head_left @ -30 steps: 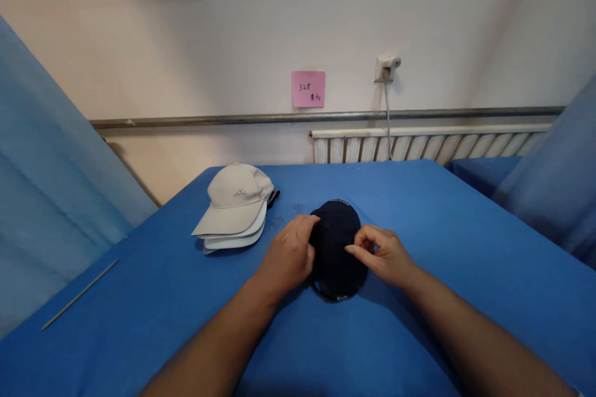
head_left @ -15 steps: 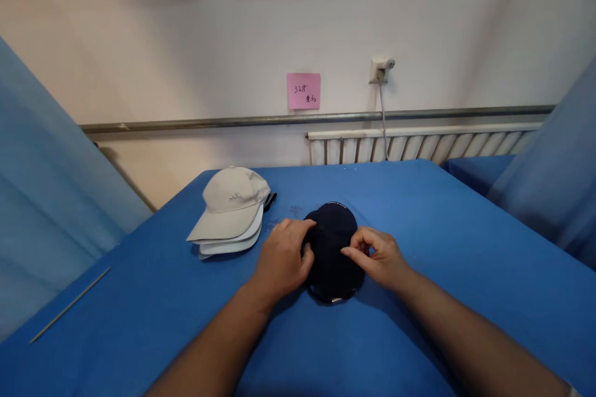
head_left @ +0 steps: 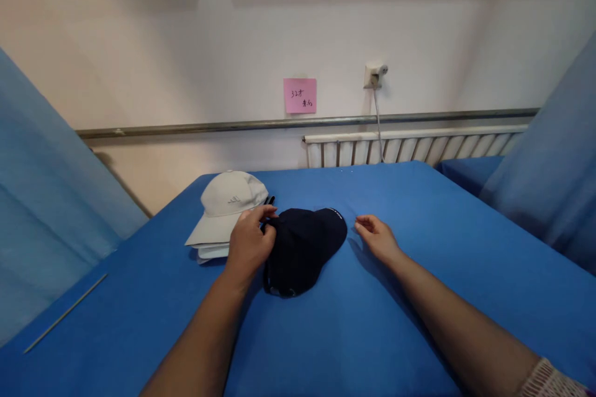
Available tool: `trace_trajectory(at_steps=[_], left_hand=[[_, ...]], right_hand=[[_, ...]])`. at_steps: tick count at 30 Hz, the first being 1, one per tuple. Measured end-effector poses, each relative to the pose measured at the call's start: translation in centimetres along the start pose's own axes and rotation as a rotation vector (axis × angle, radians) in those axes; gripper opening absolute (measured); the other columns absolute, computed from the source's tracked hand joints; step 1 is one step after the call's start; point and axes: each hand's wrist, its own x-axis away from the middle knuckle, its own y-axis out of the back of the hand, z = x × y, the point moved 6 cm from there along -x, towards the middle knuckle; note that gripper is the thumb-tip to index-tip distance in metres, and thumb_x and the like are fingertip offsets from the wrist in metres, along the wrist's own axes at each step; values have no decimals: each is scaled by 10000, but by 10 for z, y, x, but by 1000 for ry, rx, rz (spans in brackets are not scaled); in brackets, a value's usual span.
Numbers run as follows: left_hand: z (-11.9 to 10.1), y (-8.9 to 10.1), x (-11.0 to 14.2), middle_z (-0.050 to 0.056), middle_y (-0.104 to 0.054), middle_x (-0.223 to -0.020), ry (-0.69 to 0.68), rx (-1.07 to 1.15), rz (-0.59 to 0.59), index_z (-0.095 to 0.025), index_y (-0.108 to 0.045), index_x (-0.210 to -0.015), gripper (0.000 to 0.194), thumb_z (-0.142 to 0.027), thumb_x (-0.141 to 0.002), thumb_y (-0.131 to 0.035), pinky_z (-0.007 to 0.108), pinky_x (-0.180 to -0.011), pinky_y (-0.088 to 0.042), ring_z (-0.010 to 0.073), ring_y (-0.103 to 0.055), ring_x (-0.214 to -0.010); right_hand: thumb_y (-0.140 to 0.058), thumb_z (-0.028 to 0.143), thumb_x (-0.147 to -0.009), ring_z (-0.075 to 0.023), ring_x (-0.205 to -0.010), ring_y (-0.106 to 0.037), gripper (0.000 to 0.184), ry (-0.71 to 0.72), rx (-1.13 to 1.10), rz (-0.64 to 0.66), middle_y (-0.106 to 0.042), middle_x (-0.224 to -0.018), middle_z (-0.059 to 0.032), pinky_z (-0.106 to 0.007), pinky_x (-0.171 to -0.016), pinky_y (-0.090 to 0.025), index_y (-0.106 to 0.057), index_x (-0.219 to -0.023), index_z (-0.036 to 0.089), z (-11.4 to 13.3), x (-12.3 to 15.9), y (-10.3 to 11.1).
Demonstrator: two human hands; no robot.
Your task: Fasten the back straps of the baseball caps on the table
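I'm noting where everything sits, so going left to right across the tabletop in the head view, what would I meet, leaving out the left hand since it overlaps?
Thin stick, stack of light caps, dark cap, right hand.

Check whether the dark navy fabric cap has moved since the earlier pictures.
Yes: the dark navy fabric cap has shifted left, judged against the fixed pink square paper note.

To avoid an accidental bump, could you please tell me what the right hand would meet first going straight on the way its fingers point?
Most likely the brim of the dark cap, though the right hand may be high enough to pass over it.
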Motion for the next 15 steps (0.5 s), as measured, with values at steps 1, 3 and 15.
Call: trace_trajectory(at_steps=[1, 3, 15], left_hand=[[2, 0, 0, 38, -696, -918, 13, 10, 1, -203, -638, -1020, 384, -81, -692, -479, 366, -860, -492, 227, -622, -921], [2, 0, 0, 35, -695, -917, 20, 24, 1, -201, -638, -1023, 392, -83, -685, -479, 364, -864, -492, 222, -628, -915], [0, -5, 6, 34, -697, -901, 7, 88, 8, -198, -637, -1003, 385, -49, -695, -460, 381, -864, -493, 208, -632, -914]], right_hand=[[-655, 394, -774, -214, -978, -648, 304, -18, 14, -8, -681, -1061, -97, -369, -886, -486, -630, -1005, 198, -7, -4, -2], [-660, 362, -776, -214, -1027, -637, 353, -57, 38, -8, -669, -1116, -112, -372, -926, -468, -620, -1081, 187, -17, -15, -9], [-700, 235, -742, -133, -638, -630, 210, -249, -83, 105, -684, -725, -27, -254, -624, -495, -651, -925, 145, -17, -38, -42]])
